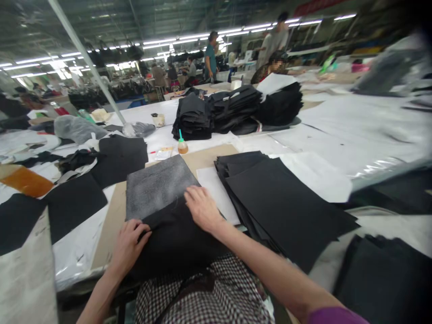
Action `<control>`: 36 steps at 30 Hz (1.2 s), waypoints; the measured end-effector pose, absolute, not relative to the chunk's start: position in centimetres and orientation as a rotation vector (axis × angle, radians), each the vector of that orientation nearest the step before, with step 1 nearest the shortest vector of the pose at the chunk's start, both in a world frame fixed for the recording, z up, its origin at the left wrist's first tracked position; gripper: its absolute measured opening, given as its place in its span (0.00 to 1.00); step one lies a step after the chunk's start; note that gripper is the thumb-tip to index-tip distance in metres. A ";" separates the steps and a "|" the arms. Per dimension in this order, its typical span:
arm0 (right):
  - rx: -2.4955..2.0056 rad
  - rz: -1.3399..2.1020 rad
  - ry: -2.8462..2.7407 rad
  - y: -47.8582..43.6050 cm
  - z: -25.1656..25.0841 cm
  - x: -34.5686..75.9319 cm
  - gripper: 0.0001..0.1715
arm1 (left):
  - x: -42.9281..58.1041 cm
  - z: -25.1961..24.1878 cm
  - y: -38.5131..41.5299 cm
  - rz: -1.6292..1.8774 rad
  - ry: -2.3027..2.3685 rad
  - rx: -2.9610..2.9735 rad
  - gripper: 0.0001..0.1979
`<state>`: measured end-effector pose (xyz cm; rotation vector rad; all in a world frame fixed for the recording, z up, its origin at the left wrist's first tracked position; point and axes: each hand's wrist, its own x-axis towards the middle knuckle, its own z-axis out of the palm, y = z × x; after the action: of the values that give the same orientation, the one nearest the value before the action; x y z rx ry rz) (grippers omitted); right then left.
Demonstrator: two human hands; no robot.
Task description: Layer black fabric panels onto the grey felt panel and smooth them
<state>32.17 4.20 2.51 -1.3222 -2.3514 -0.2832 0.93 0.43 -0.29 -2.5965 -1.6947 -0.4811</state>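
My left hand rests on the left edge of a black fabric piece, with its fingers curled over that edge. My right hand lies flat on the fabric's upper right corner, fingers stretched out. Under the fabric lies a grey felt-like sheet on a brown cardboard board. A fanned stack of black cut sheets sits just right of my right hand.
A small glue bottle stands behind the board. Folded black pieces are piled further back. Loose black panels lie to the left, another dark stack at the lower right. People work at distant tables.
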 end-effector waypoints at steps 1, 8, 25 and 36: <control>-1.192 -0.268 -2.401 4.1 2.5 31.0 0.19 | 0.8 -0.4 0.5 -0.526 -1.662 -2.618 0.11; -0.938 -0.130 -2.679 5.2 1.8 27.9 0.10 | -1.2 -1.1 -0.1 -0.662 -1.729 -2.735 0.15; -1.854 0.231 -1.428 1.9 7.2 63.4 0.17 | 7.7 5.0 1.3 -1.243 -2.522 -2.393 0.29; -2.287 0.101 -1.363 2.2 -3.5 72.1 0.27 | 28.6 0.0 5.6 -1.107 -1.821 -3.071 0.28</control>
<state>72.12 2.19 -3.47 -2.2871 -1.3632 0.1012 28.55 5.64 -0.03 -3.0711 -1.8207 -1.1067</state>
